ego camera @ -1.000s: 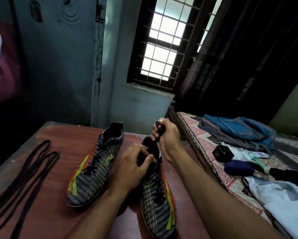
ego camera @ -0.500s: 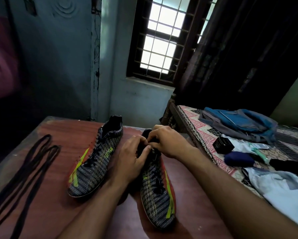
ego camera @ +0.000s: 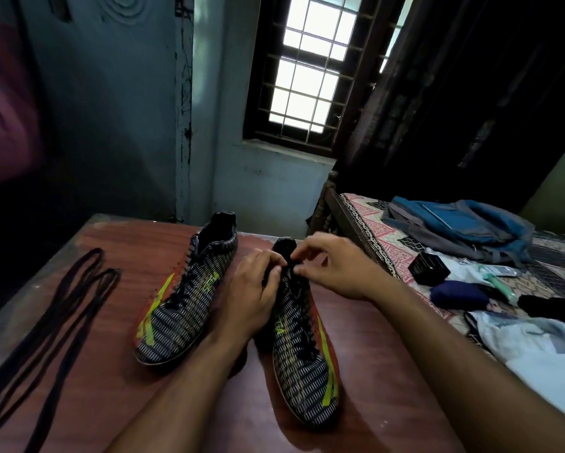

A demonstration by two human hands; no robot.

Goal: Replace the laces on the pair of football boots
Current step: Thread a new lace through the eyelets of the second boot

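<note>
Sitting side by side on the reddish wooden worktop (ego camera: 117, 371) are two dark striped football boots with yellow-green marks, their toes pointing at the near edge. The left boot (ego camera: 183, 302) lies near the middle of the worktop, and nobody is touching it. Its black lace is in place. The right boot (ego camera: 302, 354) is just beside it, closer to the right edge.

Both hands are at the top of the right boot, by its opening. The left hand (ego camera: 253, 299) has its fingers curled around the boot's collar and holds it. The right hand (ego camera: 331, 268) has its fingers bent and pinches the black lace (ego camera: 290, 268) at the top of the boot. The two hands are almost touching each other there.

A bundle of spare laces (ego camera: 50, 325), long and dark, lies loose along the left edge of the worktop, well apart from the boots.

Past the right edge is a bed (ego camera: 382, 243) with a patterned sheet. On it lie a blue bag (ego camera: 457, 230), a small black box (ego camera: 428, 268) and some clothes (ego camera: 519, 335). A window (ego camera: 307, 67) with bars is in the wall behind
</note>
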